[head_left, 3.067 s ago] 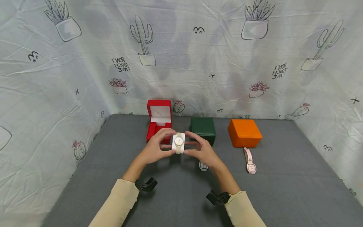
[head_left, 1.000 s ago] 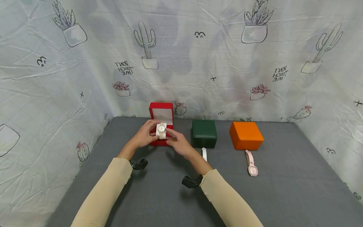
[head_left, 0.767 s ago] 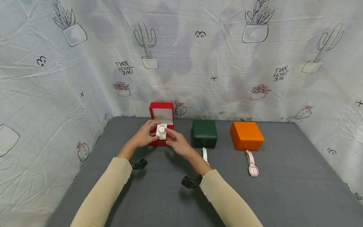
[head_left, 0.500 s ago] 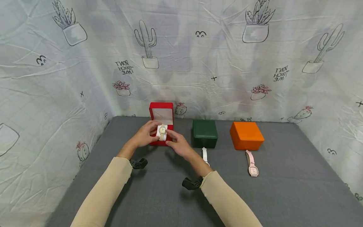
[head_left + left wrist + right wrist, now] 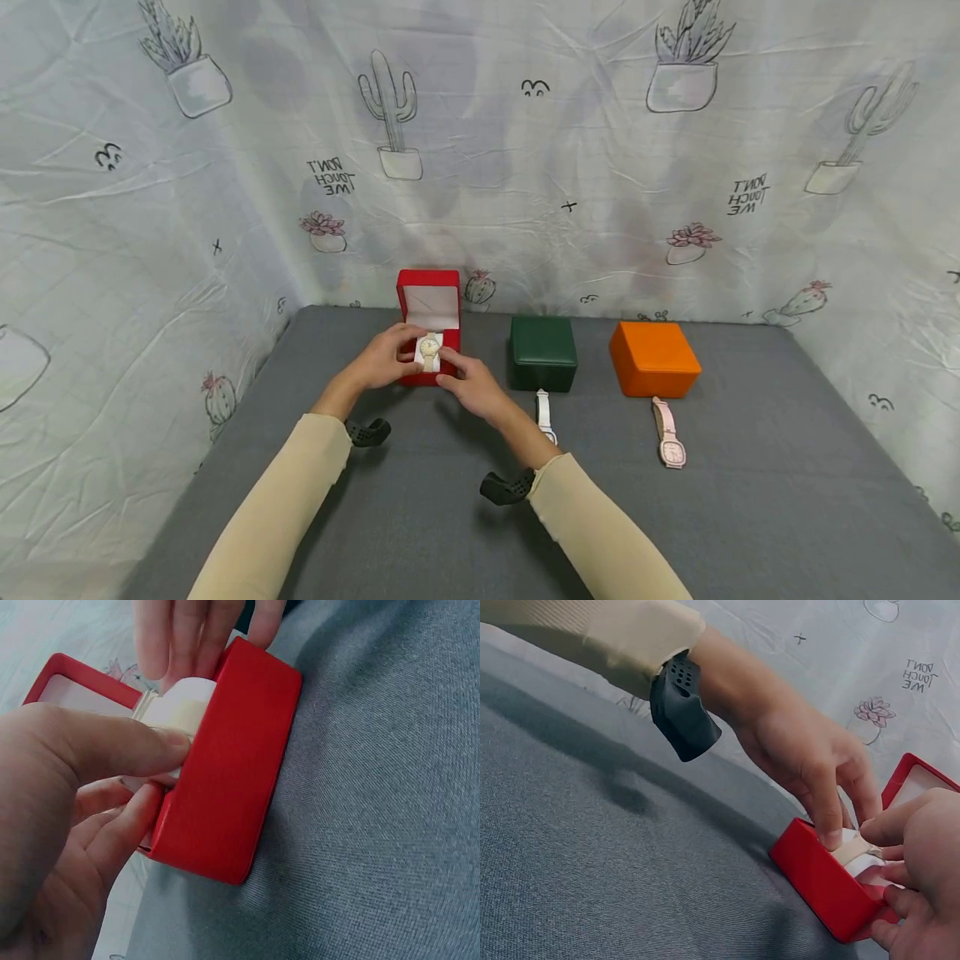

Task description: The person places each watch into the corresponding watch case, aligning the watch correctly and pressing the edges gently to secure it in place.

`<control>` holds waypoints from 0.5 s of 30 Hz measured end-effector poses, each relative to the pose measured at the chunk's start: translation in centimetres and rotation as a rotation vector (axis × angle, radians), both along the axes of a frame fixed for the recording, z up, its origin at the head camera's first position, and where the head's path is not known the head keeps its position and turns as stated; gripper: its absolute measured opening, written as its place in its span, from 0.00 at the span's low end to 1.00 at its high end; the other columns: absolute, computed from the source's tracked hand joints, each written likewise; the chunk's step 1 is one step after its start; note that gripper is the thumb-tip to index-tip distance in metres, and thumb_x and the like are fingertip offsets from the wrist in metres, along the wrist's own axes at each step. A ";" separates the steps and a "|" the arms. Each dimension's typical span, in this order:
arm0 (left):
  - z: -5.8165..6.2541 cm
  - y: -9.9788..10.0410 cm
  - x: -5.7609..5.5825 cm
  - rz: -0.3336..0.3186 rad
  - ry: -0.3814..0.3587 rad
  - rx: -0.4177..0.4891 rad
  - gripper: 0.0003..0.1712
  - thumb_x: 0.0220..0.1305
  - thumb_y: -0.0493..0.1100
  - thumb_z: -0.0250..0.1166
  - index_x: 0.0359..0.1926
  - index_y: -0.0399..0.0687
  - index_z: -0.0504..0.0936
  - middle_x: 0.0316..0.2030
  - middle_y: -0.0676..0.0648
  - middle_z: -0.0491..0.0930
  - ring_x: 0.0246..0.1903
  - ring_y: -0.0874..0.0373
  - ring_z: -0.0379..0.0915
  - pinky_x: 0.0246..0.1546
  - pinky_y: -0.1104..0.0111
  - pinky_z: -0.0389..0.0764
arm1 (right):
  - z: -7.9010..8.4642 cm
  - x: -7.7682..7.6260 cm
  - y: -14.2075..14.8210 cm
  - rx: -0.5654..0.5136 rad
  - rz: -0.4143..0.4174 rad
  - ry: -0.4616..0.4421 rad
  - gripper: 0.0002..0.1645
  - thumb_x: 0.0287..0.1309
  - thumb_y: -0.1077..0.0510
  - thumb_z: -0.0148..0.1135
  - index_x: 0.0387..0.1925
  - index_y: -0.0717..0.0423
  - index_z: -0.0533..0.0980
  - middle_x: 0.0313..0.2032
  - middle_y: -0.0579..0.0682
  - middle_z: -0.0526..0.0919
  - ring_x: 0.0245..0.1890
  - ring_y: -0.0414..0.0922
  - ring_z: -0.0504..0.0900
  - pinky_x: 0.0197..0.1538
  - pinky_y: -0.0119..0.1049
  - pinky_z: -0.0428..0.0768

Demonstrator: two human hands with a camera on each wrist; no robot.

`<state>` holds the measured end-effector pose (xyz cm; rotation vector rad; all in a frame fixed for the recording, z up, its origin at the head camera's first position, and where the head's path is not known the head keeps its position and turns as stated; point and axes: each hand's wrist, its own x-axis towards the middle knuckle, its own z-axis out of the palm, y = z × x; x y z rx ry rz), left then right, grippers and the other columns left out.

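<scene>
The cream-strapped wristwatch is wrapped around a white cushion, which is seated in the base of the red watch box. The box lid stands raised at the rear, white lining facing forward. The cushion's lower part is concealed by the box walls. In the left wrist view the dial is turned away and hidden; in the head view its markings are too small to read.

Left hand: clamped on the cushion, thumb on the near strap section, remaining fingers at the far side and partly obscured. Right hand: fingers fairly straight, fingertips touching the right side of the cushion and the watch; thumb apart from them, at the box edge. Its exact contact points are partly covered.

Compared with the earliest frame, the cushion is no longer held raised in front of the box; it is inside the base.

To the right, a closed green box and an orange box stand on the gray table. A white-strapped watch lies before the green box, its dial partly hidden by the right wrist. A pink watch lies before the orange box, fully visible.
</scene>
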<state>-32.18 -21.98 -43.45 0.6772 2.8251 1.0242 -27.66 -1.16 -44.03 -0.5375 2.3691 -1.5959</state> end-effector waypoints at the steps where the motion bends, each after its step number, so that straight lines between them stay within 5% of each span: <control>1: 0.0 0.1 0.0 0.001 0.000 -0.012 0.33 0.59 0.38 0.69 0.65 0.43 0.71 0.63 0.37 0.68 0.58 0.42 0.68 0.58 0.48 0.75 | 0.0 0.0 0.0 0.022 0.010 0.006 0.32 0.66 0.59 0.56 0.70 0.59 0.63 0.73 0.52 0.60 0.73 0.49 0.58 0.72 0.49 0.62; 7: -0.1 0.4 0.2 0.005 -0.036 -0.039 0.32 0.64 0.40 0.62 0.68 0.44 0.68 0.65 0.35 0.65 0.62 0.39 0.64 0.62 0.41 0.68 | -0.3 -0.1 0.1 0.186 0.083 0.065 0.35 0.66 0.56 0.55 0.72 0.58 0.58 0.75 0.49 0.53 0.75 0.49 0.53 0.74 0.51 0.58; 15: -0.3 0.7 0.4 0.010 0.021 -0.085 0.30 0.66 0.38 0.61 0.67 0.36 0.68 0.65 0.35 0.63 0.65 0.37 0.61 0.64 0.41 0.64 | 0.0 -0.1 -0.4 0.289 0.101 0.072 0.36 0.68 0.56 0.54 0.72 0.58 0.56 0.77 0.48 0.47 0.75 0.48 0.52 0.75 0.48 0.57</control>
